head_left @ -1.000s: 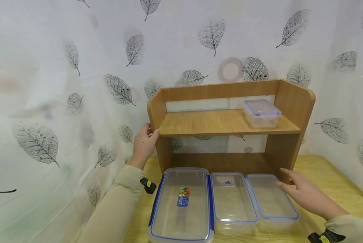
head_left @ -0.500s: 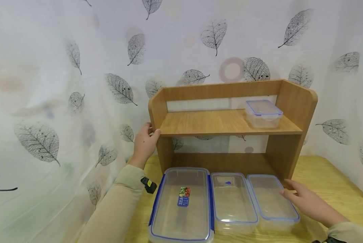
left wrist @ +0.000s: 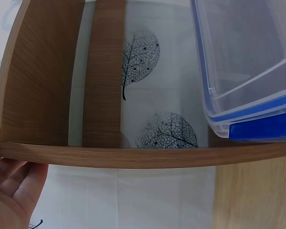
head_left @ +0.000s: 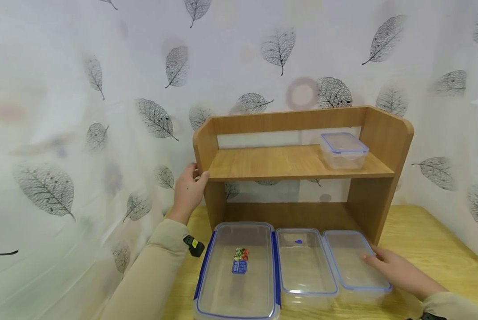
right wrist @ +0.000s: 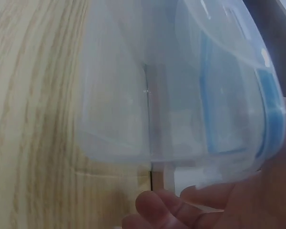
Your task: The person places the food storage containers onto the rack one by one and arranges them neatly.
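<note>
Containers (head_left: 308, 266) front the shelf (head_left: 267, 162) — a box (head_left: 344, 153) sits above.

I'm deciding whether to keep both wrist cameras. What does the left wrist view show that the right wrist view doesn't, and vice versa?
Only the left wrist view shows the left hand gripping the side of the wooden shelf, the leaf-patterned sheet and the large box with dark blue trim.

Only the right wrist view shows the right hand, close to another clear box with a light blue edge.

Both show pale tabletop. I can't tell whether the right view's brown strip is shelf.
</note>
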Demonstrator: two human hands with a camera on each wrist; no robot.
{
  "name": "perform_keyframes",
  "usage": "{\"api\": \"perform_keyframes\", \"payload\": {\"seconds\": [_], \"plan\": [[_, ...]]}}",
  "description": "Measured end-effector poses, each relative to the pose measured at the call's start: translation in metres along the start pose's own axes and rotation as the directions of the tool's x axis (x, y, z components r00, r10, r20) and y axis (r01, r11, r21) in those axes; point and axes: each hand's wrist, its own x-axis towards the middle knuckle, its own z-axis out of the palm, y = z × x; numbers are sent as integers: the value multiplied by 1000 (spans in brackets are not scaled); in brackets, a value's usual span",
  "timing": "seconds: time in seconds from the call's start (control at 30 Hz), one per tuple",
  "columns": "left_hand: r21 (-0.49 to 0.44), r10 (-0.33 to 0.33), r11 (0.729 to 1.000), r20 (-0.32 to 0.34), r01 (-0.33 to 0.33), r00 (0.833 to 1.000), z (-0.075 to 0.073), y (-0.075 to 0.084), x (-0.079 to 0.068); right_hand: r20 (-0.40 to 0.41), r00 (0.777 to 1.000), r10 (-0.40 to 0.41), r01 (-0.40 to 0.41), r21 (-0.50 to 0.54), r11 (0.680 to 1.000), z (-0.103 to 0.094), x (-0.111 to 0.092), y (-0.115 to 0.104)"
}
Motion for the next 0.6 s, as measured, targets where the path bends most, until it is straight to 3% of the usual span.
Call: {"api": "perform_keyframes", "payload": {"seconds": [0.4, 0.6], "plan": [[2, 7, 1000, -5, -7, 1000, 1, 5, -1, 55, 993, 105, -108, 58, 993, 1, 0, -1], [6, 11, 1000, -4, -11, 1000, 0, 3, -1, 79, 990, 117, -126, 116, 985, 1, 2, -1]]}}
